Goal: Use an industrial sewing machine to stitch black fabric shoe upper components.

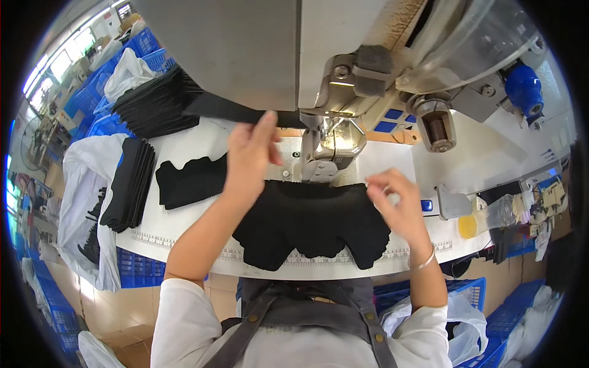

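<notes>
A black cut fabric piece (313,214) with a scalloped lower edge lies flat on the white machine table, its upper edge beneath the sewing machine head (334,144). My right hand (399,205) is at its upper right corner, with thumb and index finger curled together on the edge. My left hand (253,153) is raised left of the machine head, slightly blurred, fingers apart and nothing visible in them. Just beyond its fingertips runs a dark fabric strip (245,111). A smaller-looking black piece (191,181) lies partly hidden behind my left forearm.
Stacks of black pieces stand at the left (156,101) and near the left edge (129,184), beside a white plastic bag (86,165). A printed ruler (190,243) follows the table's front edge. A clear bottle with a yellow cap (468,227) lies at the right.
</notes>
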`<state>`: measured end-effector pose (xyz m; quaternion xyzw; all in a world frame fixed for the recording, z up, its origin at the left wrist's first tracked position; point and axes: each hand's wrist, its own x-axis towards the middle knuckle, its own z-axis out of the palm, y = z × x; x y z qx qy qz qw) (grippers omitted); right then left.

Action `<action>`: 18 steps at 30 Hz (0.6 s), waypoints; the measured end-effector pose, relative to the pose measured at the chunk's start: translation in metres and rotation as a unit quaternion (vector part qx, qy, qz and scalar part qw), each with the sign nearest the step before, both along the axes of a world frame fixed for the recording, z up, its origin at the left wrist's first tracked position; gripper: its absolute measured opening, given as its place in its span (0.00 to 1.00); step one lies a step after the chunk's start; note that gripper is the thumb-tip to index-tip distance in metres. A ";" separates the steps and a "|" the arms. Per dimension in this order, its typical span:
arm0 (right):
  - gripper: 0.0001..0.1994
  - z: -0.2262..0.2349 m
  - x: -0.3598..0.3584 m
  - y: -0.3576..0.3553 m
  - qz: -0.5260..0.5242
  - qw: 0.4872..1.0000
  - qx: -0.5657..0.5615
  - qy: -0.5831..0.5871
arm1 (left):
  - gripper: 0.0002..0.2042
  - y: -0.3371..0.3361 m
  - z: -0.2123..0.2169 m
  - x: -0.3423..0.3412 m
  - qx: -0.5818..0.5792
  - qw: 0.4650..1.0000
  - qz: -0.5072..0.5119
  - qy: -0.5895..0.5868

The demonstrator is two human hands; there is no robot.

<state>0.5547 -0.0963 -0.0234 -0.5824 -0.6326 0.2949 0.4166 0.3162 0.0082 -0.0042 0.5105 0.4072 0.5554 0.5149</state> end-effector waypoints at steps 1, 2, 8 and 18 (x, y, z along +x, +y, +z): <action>0.16 -0.002 -0.004 -0.010 0.022 0.992 0.063 -0.109 | 0.15 0.000 -0.005 -0.014 -0.011 0.999 0.030 -0.020; 0.20 -0.005 -0.009 -0.018 0.044 0.968 0.125 -0.214 | 0.16 -0.002 -0.013 -0.028 -0.009 0.998 0.061 -0.025; 0.30 -0.007 -0.024 -0.029 0.026 0.962 0.100 -0.253 | 0.16 -0.033 -0.074 -0.104 -0.148 0.978 0.149 -0.018; 0.19 0.017 -0.032 -0.029 -0.013 0.997 0.071 -0.038 | 0.07 -0.053 -0.012 -0.071 0.259 0.904 -0.010 0.340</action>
